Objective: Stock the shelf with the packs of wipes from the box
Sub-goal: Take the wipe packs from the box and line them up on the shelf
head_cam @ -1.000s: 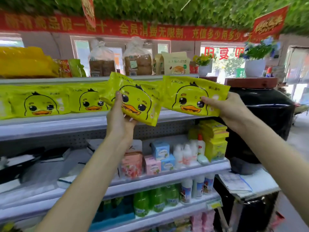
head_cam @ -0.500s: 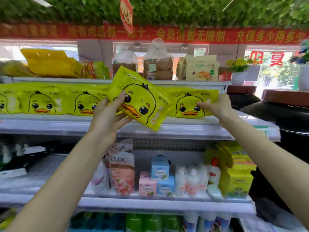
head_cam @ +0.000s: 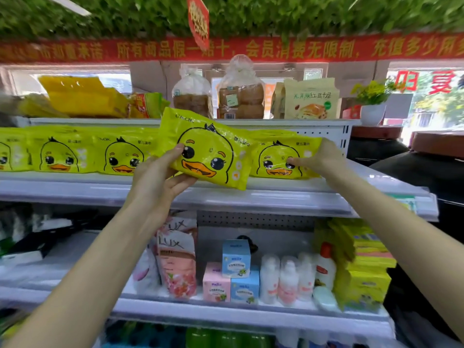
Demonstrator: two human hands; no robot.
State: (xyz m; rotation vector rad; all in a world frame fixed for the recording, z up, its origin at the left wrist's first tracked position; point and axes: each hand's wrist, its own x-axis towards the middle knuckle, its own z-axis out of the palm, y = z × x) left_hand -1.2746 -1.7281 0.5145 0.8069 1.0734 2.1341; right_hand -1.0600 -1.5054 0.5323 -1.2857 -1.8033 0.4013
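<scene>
5 yellow duck-face packs of wipes in view. 4 stand on edge on the shelf (head_cam: 276, 194), faces outward. The cropped pack (head_cam: 10, 151) sits at the frame edge at 9 o'clock, then the second pack (head_cam: 60, 151), the third pack (head_cam: 123, 154), and the end pack (head_cam: 276, 156) at 2 o'clock of frame centre.

1 gap in the row, between the third pack and the end pack. The held pack (head_cam: 208, 151) hangs tilted in front of that gap at 12 o'clock, clear of the shelf.

- Left hand (head_cam: 155, 179): thumb on the face and fingers curled under the left end of the held pack, a firm pinch.
- Right hand (head_cam: 324, 159): clasps the right end of the end pack, fingers laid across its face. The pack's base is on the shelf.

Judgement: 4 packs placed, 1 not yet shelved, and the gap looks about 1 pack wide. I cannot tell whether more packs stand behind the front row. Box: 0 in view, so the remaining stock is unknown.

Also counted: 2 bagged loaves (head_cam: 192, 96) on the top shelf.
</scene>
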